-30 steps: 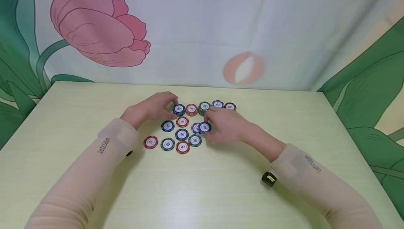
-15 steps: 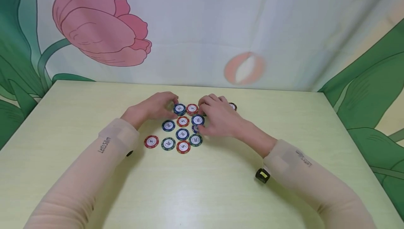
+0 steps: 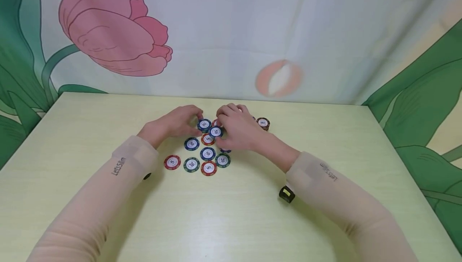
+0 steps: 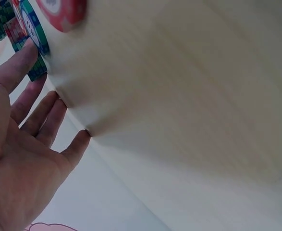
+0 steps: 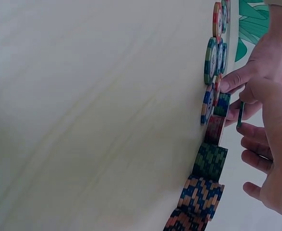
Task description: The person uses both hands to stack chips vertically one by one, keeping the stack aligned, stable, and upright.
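My left hand [image 3: 176,121] holds a short stack of blue poker chips [image 3: 204,125] between thumb and fingers at the left end of a row of stacks. In the left wrist view its thumb lies along the stack's near side, and the other fingertips reach the table's far edge. My right hand [image 3: 241,130] pinches one blue chip marked 50 [image 3: 215,131], which stays above the table. The right wrist view shows this chip [image 5: 240,114] edge-on, just off the blue stack [image 5: 221,104]. Behind it, a red stack [image 5: 214,129] is partly hidden in the head view.
The row continues with green [image 5: 210,161], blue-and-orange [image 5: 201,197] and black [image 3: 263,123] stacks. Nearer lie several loose chips, among them a red one [image 3: 172,162], a green one [image 3: 191,165] and a blue one [image 3: 207,153]. A printed cloth [image 3: 216,33] hangs behind the table.
My right hand has carried the blue chip leftward and slightly back, toward the blue stack. The black stack shows again at the right. My left hand has stayed in place.
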A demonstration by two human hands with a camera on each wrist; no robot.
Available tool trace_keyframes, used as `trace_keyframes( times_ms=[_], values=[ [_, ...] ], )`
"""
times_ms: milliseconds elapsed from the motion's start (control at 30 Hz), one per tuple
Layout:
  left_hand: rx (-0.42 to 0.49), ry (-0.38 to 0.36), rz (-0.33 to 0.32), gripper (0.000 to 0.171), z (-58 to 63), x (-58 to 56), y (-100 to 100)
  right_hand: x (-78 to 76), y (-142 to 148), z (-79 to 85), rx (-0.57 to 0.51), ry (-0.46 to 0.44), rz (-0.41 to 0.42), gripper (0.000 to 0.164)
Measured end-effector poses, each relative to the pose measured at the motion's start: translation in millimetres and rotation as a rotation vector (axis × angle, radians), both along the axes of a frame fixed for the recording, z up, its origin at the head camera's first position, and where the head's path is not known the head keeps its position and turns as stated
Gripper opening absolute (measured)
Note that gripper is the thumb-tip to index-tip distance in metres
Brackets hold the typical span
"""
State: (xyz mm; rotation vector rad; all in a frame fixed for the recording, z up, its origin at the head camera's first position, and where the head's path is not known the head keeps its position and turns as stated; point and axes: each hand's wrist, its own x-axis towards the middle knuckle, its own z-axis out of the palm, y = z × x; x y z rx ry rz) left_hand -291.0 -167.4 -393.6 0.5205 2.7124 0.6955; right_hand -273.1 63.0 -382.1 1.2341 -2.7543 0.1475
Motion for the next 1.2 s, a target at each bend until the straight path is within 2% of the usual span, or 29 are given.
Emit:
trace_keyframes(
  times_ms=[233,433,767,1200],
  values=[
    [0.005,-0.011,-0.002,0.046,-0.1,0.6,1,-5.3,-13,-5.1,0.031,-0.023,-0.028,0.032],
    [0.001,0.015,-0.023,0.045,-1.4,0.6,1,-7.0,-20,-7.8,0.067,-0.026,-0.055,0.035],
    [0.005,0.018,-0.023,0.046,-1.8,0.0,0,-14.9,-27,-10.4,0.077,-0.040,-0.074,0.034],
    [0.016,0.015,-0.022,0.046,-2.1,1.2,-1,-14.6,-30,-10.0,0.074,-0.039,-0.082,0.038]
  ],
)
